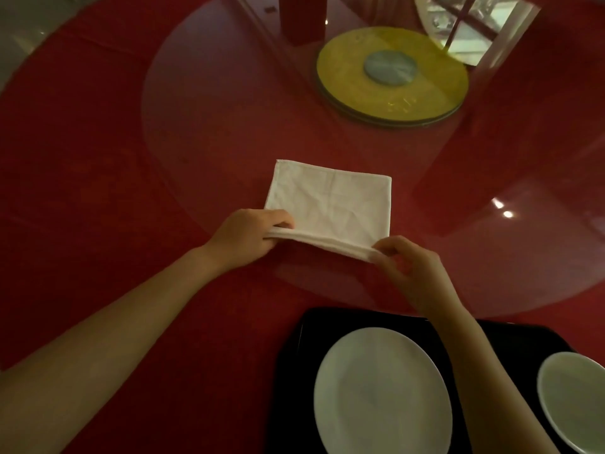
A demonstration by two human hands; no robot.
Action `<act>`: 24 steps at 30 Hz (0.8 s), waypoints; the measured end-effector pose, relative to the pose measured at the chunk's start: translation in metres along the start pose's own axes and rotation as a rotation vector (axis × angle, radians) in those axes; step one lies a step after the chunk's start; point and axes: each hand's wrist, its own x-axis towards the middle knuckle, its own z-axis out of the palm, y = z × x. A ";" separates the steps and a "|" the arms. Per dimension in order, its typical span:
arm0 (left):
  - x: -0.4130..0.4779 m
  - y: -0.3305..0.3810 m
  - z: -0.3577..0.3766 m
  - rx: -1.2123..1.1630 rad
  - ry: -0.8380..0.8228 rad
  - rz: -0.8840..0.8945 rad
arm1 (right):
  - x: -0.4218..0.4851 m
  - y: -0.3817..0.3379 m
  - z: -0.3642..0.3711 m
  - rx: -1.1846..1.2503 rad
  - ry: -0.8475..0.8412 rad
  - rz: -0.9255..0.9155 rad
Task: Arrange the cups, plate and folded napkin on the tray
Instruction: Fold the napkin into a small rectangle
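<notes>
A white cloth napkin (pixel 330 198), folded into a rectangle, lies on the glass turntable in the middle of the view. My left hand (pixel 245 239) pinches its near left corner. My right hand (pixel 412 270) pinches its near right corner, and the near folded edge is lifted slightly between the two hands. Closer to me, a black tray (pixel 294 371) holds a large white plate (pixel 379 391). A smaller white dish (pixel 573 398) sits on the tray's right side, cut off by the frame edge. No cup is visible.
A red tablecloth (pixel 98 208) covers the round table. The glass turntable (pixel 203 93) spans its centre, with a yellow disc and grey hub (pixel 391 72) at the back. A red object (pixel 302 18) stands at the far edge.
</notes>
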 end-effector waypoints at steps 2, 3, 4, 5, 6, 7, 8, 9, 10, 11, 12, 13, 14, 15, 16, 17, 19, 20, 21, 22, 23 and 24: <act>-0.004 -0.008 -0.006 -0.125 -0.036 -0.065 | -0.004 0.006 -0.003 -0.071 -0.132 -0.039; -0.005 -0.011 -0.008 -0.182 -0.048 -0.081 | -0.005 0.008 -0.004 -0.115 -0.183 -0.063; -0.007 -0.012 -0.009 -0.232 -0.051 -0.088 | -0.006 0.010 -0.006 -0.144 -0.216 -0.084; -0.008 -0.014 -0.010 -0.273 -0.047 -0.092 | -0.005 0.011 -0.007 -0.157 -0.239 -0.102; -0.008 -0.015 -0.012 -0.306 -0.036 -0.101 | -0.003 0.011 -0.009 -0.162 -0.260 -0.116; -0.009 -0.015 -0.013 -0.335 -0.014 -0.115 | -0.001 0.011 -0.011 -0.165 -0.280 -0.126; -0.008 -0.016 -0.014 -0.367 0.016 -0.135 | 0.000 0.011 -0.012 -0.157 -0.289 -0.128; -0.008 -0.017 -0.015 -0.404 0.048 -0.158 | 0.002 0.009 -0.012 -0.128 -0.277 -0.120; -0.006 -0.018 -0.016 -0.437 0.073 -0.179 | 0.003 0.008 -0.012 -0.075 -0.235 -0.096; -0.004 -0.019 -0.016 -0.461 0.092 -0.197 | 0.006 0.006 -0.012 0.000 -0.173 -0.055; -0.002 -0.020 -0.016 -0.483 0.106 -0.214 | 0.010 0.005 -0.012 0.087 -0.106 -0.004; 0.001 -0.022 -0.015 -0.507 0.124 -0.234 | 0.016 0.004 -0.011 0.179 -0.044 0.040; 0.003 -0.025 -0.014 -0.538 0.146 -0.260 | 0.022 0.002 -0.010 0.266 0.011 0.074; 0.005 -0.027 -0.013 -0.574 0.171 -0.291 | 0.030 0.000 -0.009 0.332 0.065 0.100; 0.008 -0.030 -0.012 -0.613 0.192 -0.324 | 0.037 -0.002 -0.007 0.367 0.119 0.117; 0.010 -0.033 -0.010 -0.644 0.208 -0.357 | 0.045 -0.004 -0.004 0.370 0.170 0.127; 0.015 -0.036 -0.005 -0.660 0.230 -0.423 | 0.061 -0.009 0.005 0.329 0.256 0.136; 0.019 -0.036 -0.003 -0.658 0.249 -0.455 | 0.069 -0.011 0.010 0.301 0.297 0.140; 0.024 -0.035 0.000 -0.653 0.278 -0.486 | 0.076 -0.013 0.016 0.271 0.336 0.149; 0.030 -0.035 0.003 -0.642 0.312 -0.515 | 0.084 -0.014 0.021 0.243 0.370 0.165; 0.036 -0.034 0.004 -0.629 0.344 -0.542 | 0.091 -0.015 0.026 0.222 0.398 0.188; 0.041 -0.034 0.005 -0.622 0.368 -0.568 | 0.098 -0.015 0.030 0.204 0.421 0.221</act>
